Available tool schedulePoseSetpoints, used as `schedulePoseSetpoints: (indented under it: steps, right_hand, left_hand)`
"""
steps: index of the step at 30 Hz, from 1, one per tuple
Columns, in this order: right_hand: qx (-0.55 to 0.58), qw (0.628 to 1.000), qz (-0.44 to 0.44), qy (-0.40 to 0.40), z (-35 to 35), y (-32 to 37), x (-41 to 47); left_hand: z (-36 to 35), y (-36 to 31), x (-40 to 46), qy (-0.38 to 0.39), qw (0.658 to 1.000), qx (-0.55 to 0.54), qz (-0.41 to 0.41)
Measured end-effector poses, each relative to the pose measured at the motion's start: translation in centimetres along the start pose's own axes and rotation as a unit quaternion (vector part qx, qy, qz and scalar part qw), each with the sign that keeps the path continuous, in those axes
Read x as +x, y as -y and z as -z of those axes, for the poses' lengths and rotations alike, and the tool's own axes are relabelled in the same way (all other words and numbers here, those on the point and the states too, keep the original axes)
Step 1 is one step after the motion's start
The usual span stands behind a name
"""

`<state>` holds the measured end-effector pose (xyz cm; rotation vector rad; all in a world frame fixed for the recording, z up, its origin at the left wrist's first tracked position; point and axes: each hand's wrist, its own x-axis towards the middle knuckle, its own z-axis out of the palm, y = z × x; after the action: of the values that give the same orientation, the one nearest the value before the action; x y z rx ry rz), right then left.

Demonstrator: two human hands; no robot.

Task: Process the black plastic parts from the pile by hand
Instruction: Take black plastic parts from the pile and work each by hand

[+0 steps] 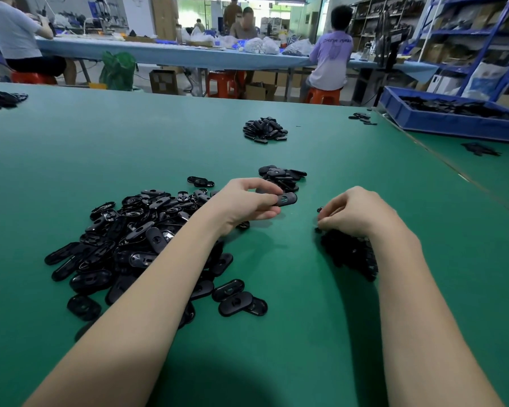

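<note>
On the green table mat [100, 160], a large pile of black oval plastic parts [124, 245] lies under the left forearm, with a smaller stack [282, 176] just beyond the hands. Left hand [247, 201] pinches one oval part [287, 199] between thumb and fingers. Right hand [356, 212] is curled, fingertips pinching a tiny black scrap [320, 210] above a dark heap of offcuts [350, 254].

The desk [100, 160] wears a smooth, matt green covering with only a faint sheen. The oval parts in the big pile [135, 245] are glossy black plastic that catches the light on their rims, as does the single part [287, 199] pinched in the left hand [247, 201]. The crate [441, 118] at the far right is smooth blue plastic, and the stools [322, 96] beyond are shiny orange-red plastic.
</note>
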<state>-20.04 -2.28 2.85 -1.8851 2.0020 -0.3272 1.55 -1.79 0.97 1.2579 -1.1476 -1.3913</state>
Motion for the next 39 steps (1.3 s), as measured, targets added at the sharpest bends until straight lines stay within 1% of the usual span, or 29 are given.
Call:
schedulePoseSetpoints:
  steps: [2, 5, 9, 11, 13, 16, 18, 21, 24, 26, 28, 33, 39]
  right_hand:
    - [-0.016, 1.0, -0.013, 0.007, -0.2, 0.1, -0.2]
    - [-0.016, 1.0, -0.025, -0.01, -0.5, 0.3, -0.4]
    - [-0.001, 1.0, -0.008, -0.001, -1.0, 0.4, -0.1]
    - [0.045, 0.999, 0.012, 0.001, -1.2, 0.4, 0.1]
    - [0.12, 0.992, 0.039, -0.006, -1.3, 0.6, 0.2]
    - [0.252, 0.964, 0.089, -0.006, -1.5, 1.5, -0.2]
    - [0.299, 0.947, 0.118, -0.013, -1.7, 2.2, -0.3]
    - [0.332, 0.932, 0.146, -0.012, -2.0, 2.8, -0.5]
    - [0.351, 0.924, 0.15, -0.017, -2.2, 2.9, -0.5]
    - [0.354, 0.922, 0.154, -0.019, -2.3, 2.9, -0.5]
    - [0.358, 0.92, 0.159, -0.015, -2.3, 3.0, -0.6]
    - [0.383, 0.915, 0.124, -0.013, -2.1, 3.2, -0.6]
    - [0.37, 0.927, 0.063, -0.03, -1.7, 3.1, -0.7]
  left_hand:
    - [0.2, 0.0, 0.0, -0.001, 1.0, -0.005, 0.004]
    - [0.3, 0.0, 0.0, -0.005, 1.0, -0.019, 0.011]
    - [0.4, 0.0, 0.0, -0.004, 1.0, -0.022, 0.014]
    - [0.4, -0.1, 0.0, -0.002, 1.0, -0.026, 0.017]
    - [0.2, -0.1, -0.1, 0.001, 0.999, -0.033, 0.012]
    - [-0.2, -0.1, -0.3, 0.004, 1.0, -0.025, -0.009]
    - [-0.5, -0.1, -0.3, 0.008, 1.0, -0.01, -0.011]
    - [-0.8, -0.2, -0.2, 0.015, 1.0, 0.008, -0.002]
    - [-0.7, -0.2, -0.3, 0.02, 0.999, 0.025, 0.0]
    - [-0.5, -0.2, -0.2, 0.008, 0.999, 0.047, -0.009]
    - [-0.4, -0.3, -0.1, -0.005, 0.999, 0.045, -0.013]
    - [-0.5, -0.4, -0.3, -0.018, 1.0, -0.016, -0.013]
    - [-0.2, -0.4, -0.6, 0.004, 0.999, -0.015, -0.045]
